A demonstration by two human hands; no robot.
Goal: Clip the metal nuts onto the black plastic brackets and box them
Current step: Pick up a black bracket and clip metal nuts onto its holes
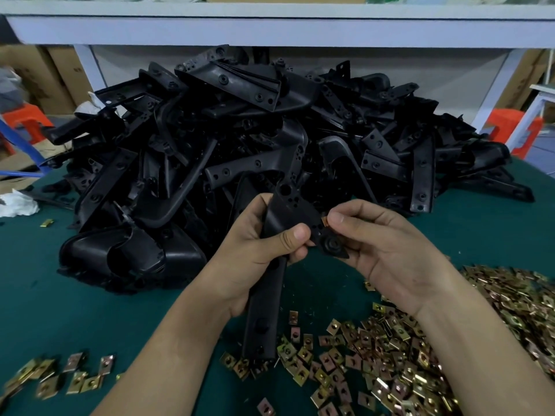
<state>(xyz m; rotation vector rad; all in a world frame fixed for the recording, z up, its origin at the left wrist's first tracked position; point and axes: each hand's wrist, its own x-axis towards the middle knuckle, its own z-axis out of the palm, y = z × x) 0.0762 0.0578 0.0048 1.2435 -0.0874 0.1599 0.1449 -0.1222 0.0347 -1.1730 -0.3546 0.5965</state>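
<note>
My left hand (255,250) grips a long black plastic bracket (267,301) around its middle, its lower end pointing toward me. My right hand (381,247) pinches a small metal nut (324,221) against the bracket's right edge, near its upper holed end. A big pile of black brackets (270,139) fills the table behind my hands. Loose brass-coloured metal nuts (405,364) lie spread at the lower right, and a few more nuts (60,376) lie at the lower left. No box is in view.
The green table top (90,310) runs under everything. A white shelf beam (270,28) crosses above the pile. Cardboard boxes (39,76) stand at the far left, orange stools (516,130) at the right, and a white rag (18,202) lies on the left edge.
</note>
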